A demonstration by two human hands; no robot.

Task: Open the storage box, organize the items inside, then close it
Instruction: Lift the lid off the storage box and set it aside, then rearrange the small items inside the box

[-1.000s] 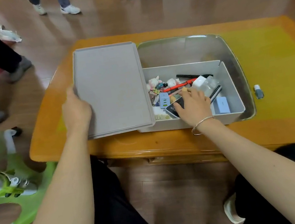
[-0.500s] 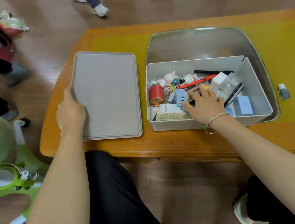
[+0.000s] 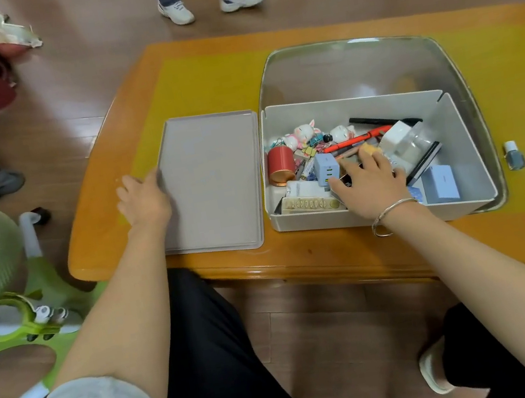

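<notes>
Her right hand (image 3: 367, 181) is down inside the storage box (image 3: 378, 214), palm down, fingers spread and nearly straight over the clutter, gripping nothing that I can see. A bangle (image 3: 392, 216) sits at the wrist, which crosses the box's near wall. The fingertips lie over a dark phone-like slab, mostly hidden beneath them, with the pale blue charger cube (image 3: 328, 169) just beside the thumb and the cream strip (image 3: 310, 204) close by at the near wall. Further left in the box is a red tin (image 3: 279, 165) on its side; behind are small rabbit figures (image 3: 304, 132) and an orange pen (image 3: 357, 140).

Her left hand (image 3: 143, 201) rests at the left edge of the grey lid (image 3: 213, 182), fingers loosely curved against the rim, the forearm stretched forward. The lid lies flat on the wooden table (image 3: 199, 80), just left of the box. A small nail polish bottle (image 3: 513, 155) stands on the table to the box's right.
</notes>
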